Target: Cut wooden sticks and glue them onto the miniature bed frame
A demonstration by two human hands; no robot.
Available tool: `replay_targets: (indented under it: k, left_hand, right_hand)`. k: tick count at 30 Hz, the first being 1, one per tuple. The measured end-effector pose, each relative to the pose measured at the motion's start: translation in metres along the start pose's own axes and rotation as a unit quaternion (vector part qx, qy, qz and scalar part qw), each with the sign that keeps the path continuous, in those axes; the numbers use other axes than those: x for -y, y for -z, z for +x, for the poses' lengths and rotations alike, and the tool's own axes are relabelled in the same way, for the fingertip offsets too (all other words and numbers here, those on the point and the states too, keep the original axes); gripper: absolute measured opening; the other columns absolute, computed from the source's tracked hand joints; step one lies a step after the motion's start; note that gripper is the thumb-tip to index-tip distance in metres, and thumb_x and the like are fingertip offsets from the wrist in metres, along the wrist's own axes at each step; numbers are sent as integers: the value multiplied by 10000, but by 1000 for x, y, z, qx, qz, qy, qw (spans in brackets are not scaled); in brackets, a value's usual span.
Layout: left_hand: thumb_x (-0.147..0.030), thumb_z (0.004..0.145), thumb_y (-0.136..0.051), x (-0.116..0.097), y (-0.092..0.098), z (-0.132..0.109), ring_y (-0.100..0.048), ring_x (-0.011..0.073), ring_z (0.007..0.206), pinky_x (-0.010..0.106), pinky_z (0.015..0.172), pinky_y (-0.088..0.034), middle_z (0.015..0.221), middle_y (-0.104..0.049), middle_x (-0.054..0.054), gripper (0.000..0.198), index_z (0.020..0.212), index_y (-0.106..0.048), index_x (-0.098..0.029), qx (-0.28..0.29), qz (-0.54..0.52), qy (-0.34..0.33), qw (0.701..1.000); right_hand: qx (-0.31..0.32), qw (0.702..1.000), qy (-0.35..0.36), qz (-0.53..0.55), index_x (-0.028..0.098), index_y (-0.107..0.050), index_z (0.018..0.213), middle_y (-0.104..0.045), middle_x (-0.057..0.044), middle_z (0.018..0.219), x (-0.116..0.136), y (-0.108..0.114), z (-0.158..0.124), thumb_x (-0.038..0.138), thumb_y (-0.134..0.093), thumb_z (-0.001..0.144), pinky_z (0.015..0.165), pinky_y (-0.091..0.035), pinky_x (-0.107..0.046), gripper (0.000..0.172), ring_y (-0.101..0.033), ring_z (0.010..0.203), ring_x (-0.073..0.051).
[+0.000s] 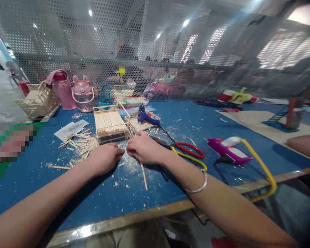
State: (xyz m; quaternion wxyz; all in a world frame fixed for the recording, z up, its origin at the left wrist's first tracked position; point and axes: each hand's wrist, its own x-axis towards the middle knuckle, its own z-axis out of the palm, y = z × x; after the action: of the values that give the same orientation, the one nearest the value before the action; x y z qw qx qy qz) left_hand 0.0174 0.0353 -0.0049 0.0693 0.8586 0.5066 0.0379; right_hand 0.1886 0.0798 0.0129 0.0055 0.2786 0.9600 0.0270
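My left hand (105, 159) rests low over the table, its fingers curled together toward the right. Close beside it, my right hand (146, 148) is also closed, fingertips bent inward. A small white scrap (125, 153) shows between the two hands; whether either grips it is unclear. Just beyond them stands a miniature bed-like frame of thin wooden sticks (109, 122). Behind my right hand, a blue glue gun (148, 117) lies over a second, smaller stick piece (134, 125). A loose stick (144, 175) pokes out below my right hand, and scissors with red and yellow handles (189, 151) lie by my forearm.
Cut stick pieces (84, 144) and papers (71, 130) lie to the left. A pink bottle (64, 91), a clear-and-pink jug (82, 96) and another stick model (37, 103) stand behind. On the right are a purple device (229, 151) with a yellow cord and another person's arm (305, 146). Perforated metal screen (105, 44) backs the table.
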Motion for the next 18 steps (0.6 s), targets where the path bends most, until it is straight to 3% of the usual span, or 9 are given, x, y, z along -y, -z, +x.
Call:
replay_targets:
  k: [2, 6, 18]
  left_hand:
    - [-275, 879, -388, 0, 0, 0, -602, 215, 805, 301, 684, -437, 862, -619, 68, 289, 968, -659, -228, 0, 0, 4, 1000]
    - [-269, 881, -383, 0, 0, 0, -600, 215, 799, 297, 672, -434, 865, -618, 69, 295, 989, -655, -232, 1, -2, 6, 1000]
    - [-267, 879, -386, 0, 0, 0, -602, 223, 819, 308, 694, -434, 878, -622, 72, 290, 974, -657, -232, 2, -7, -1, 1000]
  right_hand:
    - [-14, 1000, -15, -10, 152, -664, 779, -679, -62, 830, 1, 0, 0, 180, -479, 822, 715, -219, -319, 192, -561, 827, -181]
    - [20, 999, -16, -30, 160, -656, 720, -677, -52, 780, 4, 1, -1, 131, -512, 769, 700, -206, -327, 155, -561, 796, -184]
    - [-17, 999, -26, -24, 150, -652, 767, -678, -68, 832, 4, -1, -2, 155, -484, 810, 700, -225, -319, 174, -554, 806, -182]
